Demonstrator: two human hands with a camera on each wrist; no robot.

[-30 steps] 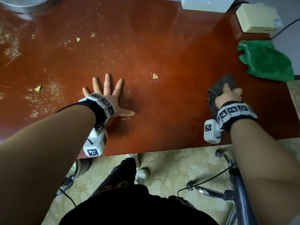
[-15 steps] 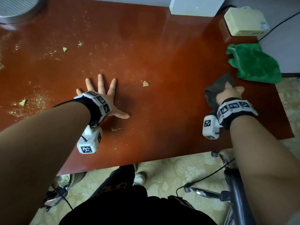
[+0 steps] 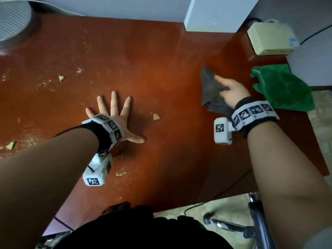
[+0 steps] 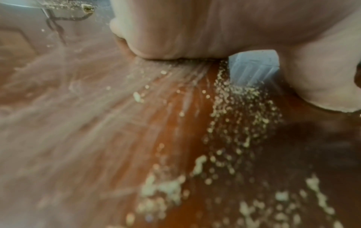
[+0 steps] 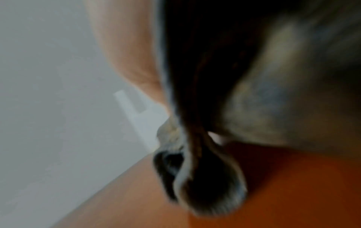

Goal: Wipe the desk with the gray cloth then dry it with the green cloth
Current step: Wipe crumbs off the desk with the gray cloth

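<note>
**Gray cloth gripped, wiping not yet begun**

The gray cloth (image 3: pixel 211 92) is pinched in the right hand (image 3: pixel 232 93), forefinger extended over it. The left hand (image 3: pixel 115 119) is pressed flat on the desk (image 3: pixel 161 60), fingers spread. Crumbs (image 3: pixel 156 116) lie just beyond its thumb; the cloth should be flattened and swept toward them. The green cloth (image 3: pixel 282 90) is left behind the right knuckles.
</note>
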